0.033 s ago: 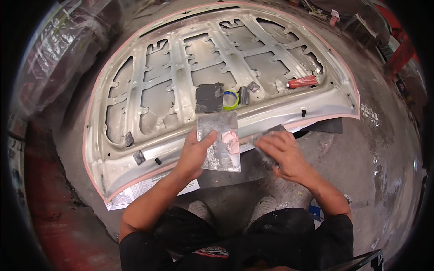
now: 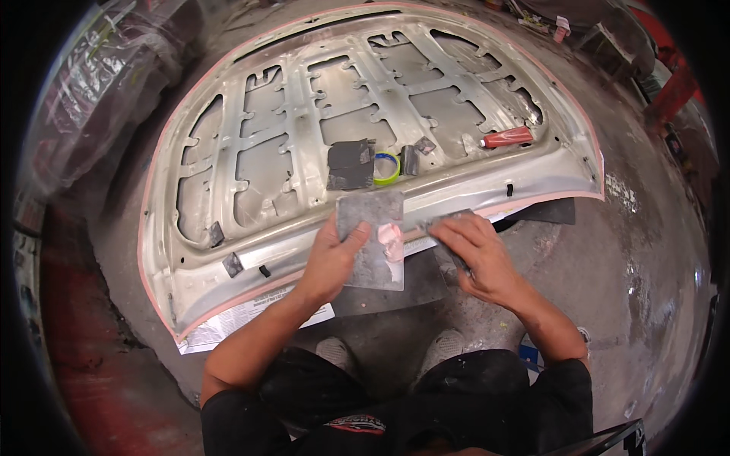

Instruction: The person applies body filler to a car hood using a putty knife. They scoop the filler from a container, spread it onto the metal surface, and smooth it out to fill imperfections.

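My left hand (image 2: 332,258) grips a flat grey mixing plate (image 2: 357,266) by its left edge, with the thumb lying on top. A smear of pink body filler (image 2: 390,242) sits on the right part of that plate. To its right, my right hand (image 2: 487,254) is closed on a dark, flat spreader (image 2: 450,257), apart from the plate; motion blurs its edge. Both hands are over the near edge of a bare metal car hood (image 2: 380,201), whose ribbed underside faces up.
On the hood lie a dark sanding sheet (image 2: 350,163), a yellow-green tape roll (image 2: 397,169), small dark pads (image 2: 410,160) and a red tube (image 2: 506,137). Newspaper (image 2: 228,327) shows under the near edge. Plastic-wrapped material (image 2: 106,99) stands at the far left.
My right hand has shifted slightly right and down with the spreader. The plate in my left hand has moved a little to the right. The filler's outline looks slightly different.
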`<state>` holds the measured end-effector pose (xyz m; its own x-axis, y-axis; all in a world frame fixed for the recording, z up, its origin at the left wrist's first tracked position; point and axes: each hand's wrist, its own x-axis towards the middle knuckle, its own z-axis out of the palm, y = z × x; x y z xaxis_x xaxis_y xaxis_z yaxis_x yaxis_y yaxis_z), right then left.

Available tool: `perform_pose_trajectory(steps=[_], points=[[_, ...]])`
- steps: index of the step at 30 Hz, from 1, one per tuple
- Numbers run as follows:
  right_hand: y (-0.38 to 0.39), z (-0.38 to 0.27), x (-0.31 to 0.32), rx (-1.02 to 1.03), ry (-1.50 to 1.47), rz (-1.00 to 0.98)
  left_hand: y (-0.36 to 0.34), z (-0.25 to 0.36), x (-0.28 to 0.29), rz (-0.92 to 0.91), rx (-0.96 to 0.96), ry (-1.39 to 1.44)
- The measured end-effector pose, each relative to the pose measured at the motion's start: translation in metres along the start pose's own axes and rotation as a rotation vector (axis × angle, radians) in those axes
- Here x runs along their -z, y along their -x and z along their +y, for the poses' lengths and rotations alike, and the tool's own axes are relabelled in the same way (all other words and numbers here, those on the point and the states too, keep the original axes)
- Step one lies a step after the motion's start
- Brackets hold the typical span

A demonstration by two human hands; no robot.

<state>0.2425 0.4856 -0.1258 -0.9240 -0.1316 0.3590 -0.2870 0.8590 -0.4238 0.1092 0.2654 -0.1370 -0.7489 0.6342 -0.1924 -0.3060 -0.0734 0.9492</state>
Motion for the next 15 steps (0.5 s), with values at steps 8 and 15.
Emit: perform_pose_trajectory(steps=[8, 15], points=[[-0.018, -0.026, -0.03, 0.106, -0.223, -0.025, 0.004, 0.001, -0.015, 0.137, -0.399, -0.566], [-0.007, -0.017, -0.026, 0.137, -0.206, -0.207, 0.0, 0.01, -0.003, 0.185, -0.27, -0.192]])
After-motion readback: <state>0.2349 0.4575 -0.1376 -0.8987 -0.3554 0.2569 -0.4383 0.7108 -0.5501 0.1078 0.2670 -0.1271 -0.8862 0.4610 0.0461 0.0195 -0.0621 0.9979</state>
